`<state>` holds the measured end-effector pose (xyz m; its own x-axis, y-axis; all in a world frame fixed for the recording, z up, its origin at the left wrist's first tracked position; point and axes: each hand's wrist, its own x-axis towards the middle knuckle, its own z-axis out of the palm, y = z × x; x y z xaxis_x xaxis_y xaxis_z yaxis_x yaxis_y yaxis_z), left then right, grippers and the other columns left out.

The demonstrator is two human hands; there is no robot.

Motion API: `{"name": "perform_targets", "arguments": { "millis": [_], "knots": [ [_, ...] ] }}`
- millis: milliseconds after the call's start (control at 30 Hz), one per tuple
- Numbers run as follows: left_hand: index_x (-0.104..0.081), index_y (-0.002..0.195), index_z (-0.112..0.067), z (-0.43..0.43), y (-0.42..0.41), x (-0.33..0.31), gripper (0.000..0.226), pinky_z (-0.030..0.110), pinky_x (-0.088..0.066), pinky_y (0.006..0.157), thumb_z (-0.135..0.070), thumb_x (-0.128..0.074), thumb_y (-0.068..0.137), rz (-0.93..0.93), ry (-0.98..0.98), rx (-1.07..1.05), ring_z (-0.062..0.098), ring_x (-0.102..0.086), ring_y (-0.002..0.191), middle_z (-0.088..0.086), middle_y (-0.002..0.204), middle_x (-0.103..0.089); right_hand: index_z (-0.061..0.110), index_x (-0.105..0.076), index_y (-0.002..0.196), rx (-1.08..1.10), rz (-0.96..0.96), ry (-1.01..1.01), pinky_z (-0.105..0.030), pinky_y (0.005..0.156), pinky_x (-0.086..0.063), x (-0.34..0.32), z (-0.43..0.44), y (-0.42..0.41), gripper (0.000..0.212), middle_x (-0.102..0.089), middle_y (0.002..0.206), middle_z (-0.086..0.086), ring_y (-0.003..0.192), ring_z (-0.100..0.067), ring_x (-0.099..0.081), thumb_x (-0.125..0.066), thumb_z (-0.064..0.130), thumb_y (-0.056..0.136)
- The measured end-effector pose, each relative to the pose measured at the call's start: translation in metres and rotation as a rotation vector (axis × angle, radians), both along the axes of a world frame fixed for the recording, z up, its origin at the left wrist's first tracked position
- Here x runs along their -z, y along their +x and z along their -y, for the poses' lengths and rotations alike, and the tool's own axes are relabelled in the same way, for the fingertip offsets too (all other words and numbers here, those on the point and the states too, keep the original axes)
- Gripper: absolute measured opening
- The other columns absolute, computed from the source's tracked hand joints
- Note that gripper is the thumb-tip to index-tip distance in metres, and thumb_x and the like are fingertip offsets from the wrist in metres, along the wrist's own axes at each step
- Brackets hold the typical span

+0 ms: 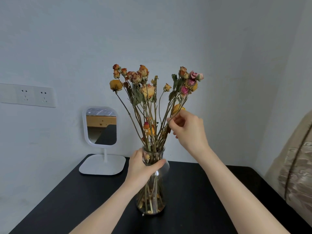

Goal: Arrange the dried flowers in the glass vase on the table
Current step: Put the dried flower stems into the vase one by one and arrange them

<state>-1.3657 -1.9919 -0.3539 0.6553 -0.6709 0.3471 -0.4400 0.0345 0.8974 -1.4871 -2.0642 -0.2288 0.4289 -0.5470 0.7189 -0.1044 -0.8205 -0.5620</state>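
Glass vase (pixel 156 181) stands upright on black table (pixel 194 191), dried flowers (pixel 148 92) fanned out of its mouth. Left hand (pixel 143 168) fingers wrap the vase neck. Right hand (pixel 187 130) fingers pinch one stem on the bunch's right side.

Pale grey wall (pixel 152 31) with socket plate (pixel 33 96), white mirror (pixel 101 127) on black table (pixel 67 208), beige fabric (pixel 297 166) at right

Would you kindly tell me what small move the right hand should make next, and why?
Probably ease the pinched stem inward toward the centre, then release. The right hand pinches a stem in the right cluster, which leans away from the other flowers, while the left hand steadies the vase by its neck.
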Motion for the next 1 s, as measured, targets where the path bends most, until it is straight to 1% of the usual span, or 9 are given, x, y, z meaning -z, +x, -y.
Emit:
{"name": "perform_targets", "arguments": {
  "millis": [167, 233, 333, 433, 567, 700, 833, 933, 1000],
  "knots": [
    [-0.05, 0.097, -0.04, -0.001, -0.001, -0.001, 0.053, 0.028, -0.046, 0.089, -0.062, -0.071, 0.053, 0.01, -0.016, 0.001, 0.006, -0.052, 0.104, -0.01, 0.105, -0.056, 0.011, -0.064, 0.082, 0.025, -0.071, 0.002, -0.036, 0.065, -0.057, 0.013, 0.0, 0.002, 0.013, -0.064, 0.07, -0.003, 0.065, -0.02, -0.063, -0.059, 0.021, 0.089],
    [-0.048, 0.097, -0.042, -0.001, -0.001, -0.001, 0.051, 0.029, -0.045, 0.089, -0.061, -0.071, 0.055, 0.009, -0.011, -0.001, 0.006, -0.052, 0.104, -0.01, 0.106, -0.055, 0.013, -0.063, 0.082, 0.037, -0.069, 0.008, -0.037, 0.064, -0.057, 0.011, -0.001, 0.004, 0.016, -0.064, 0.07, -0.003, 0.064, -0.019, -0.063, -0.06, 0.027, 0.089],
    [-0.047, 0.098, -0.043, 0.0, 0.0, 0.0, 0.052, 0.029, -0.045, 0.09, -0.06, -0.072, 0.056, 0.011, -0.003, -0.007, 0.007, -0.051, 0.105, -0.011, 0.106, -0.054, 0.015, -0.061, 0.082, 0.099, -0.031, -0.021, -0.033, 0.061, -0.056, 0.006, -0.003, 0.005, 0.021, -0.064, 0.067, -0.003, 0.061, -0.018, -0.063, -0.061, 0.036, 0.087],
    [-0.047, 0.104, -0.039, 0.001, 0.0, 0.0, 0.056, 0.029, -0.045, 0.09, -0.058, -0.073, 0.058, 0.012, 0.006, -0.014, 0.007, -0.051, 0.106, -0.011, 0.107, -0.054, 0.01, -0.065, 0.088, 0.13, 0.011, -0.03, -0.036, 0.064, -0.056, 0.003, -0.004, 0.006, 0.022, -0.066, 0.067, -0.005, 0.061, -0.021, -0.064, -0.06, 0.032, 0.088],
    [-0.049, 0.107, -0.037, 0.002, 0.001, 0.001, 0.058, 0.029, -0.045, 0.091, -0.057, -0.074, 0.059, 0.01, 0.008, -0.017, 0.008, -0.051, 0.106, -0.011, 0.108, -0.054, 0.009, -0.067, 0.088, 0.102, 0.009, 0.05, -0.043, 0.066, -0.057, 0.002, -0.003, 0.008, 0.018, -0.068, 0.07, -0.009, 0.063, -0.024, -0.065, -0.059, 0.026, 0.09],
    [-0.05, 0.106, -0.037, 0.002, 0.0, 0.001, 0.056, 0.025, -0.043, 0.087, -0.057, -0.073, 0.059, 0.005, 0.004, -0.016, 0.007, -0.052, 0.105, -0.011, 0.107, -0.055, 0.01, -0.067, 0.09, 0.121, -0.036, 0.042, -0.041, 0.067, -0.058, 0.002, -0.003, 0.01, 0.017, -0.069, 0.073, -0.008, 0.064, -0.023, -0.066, -0.059, 0.025, 0.09],
    [-0.052, 0.108, -0.033, 0.001, -0.001, 0.0, 0.057, 0.03, -0.046, 0.092, -0.054, -0.074, 0.061, 0.006, 0.019, -0.031, 0.009, -0.052, 0.106, -0.009, 0.109, -0.055, 0.012, -0.066, 0.091, 0.159, -0.088, 0.02, -0.038, 0.066, -0.058, 0.007, -0.003, 0.012, 0.015, -0.069, 0.075, -0.005, 0.063, -0.021, -0.066, -0.058, 0.024, 0.09],
    [-0.052, 0.109, -0.031, 0.0, -0.005, -0.001, 0.056, 0.031, -0.047, 0.091, -0.053, -0.075, 0.063, 0.011, 0.015, -0.058, 0.01, -0.052, 0.106, -0.009, 0.107, -0.055, 0.013, -0.066, 0.09, 0.183, -0.129, 0.029, -0.038, 0.066, -0.058, 0.013, -0.004, 0.013, 0.015, -0.069, 0.075, -0.004, 0.063, -0.02, -0.067, -0.058, 0.025, 0.09],
    [-0.054, 0.109, -0.028, 0.001, -0.008, -0.002, 0.056, 0.036, -0.049, 0.092, -0.053, -0.075, 0.063, 0.022, 0.009, -0.085, 0.011, -0.052, 0.105, -0.008, 0.106, -0.055, 0.012, -0.067, 0.091, 0.185, -0.141, 0.041, -0.038, 0.066, -0.058, 0.018, -0.005, 0.013, 0.015, -0.069, 0.075, -0.004, 0.062, -0.02, -0.067, -0.058, 0.025, 0.089]
  ]
}}
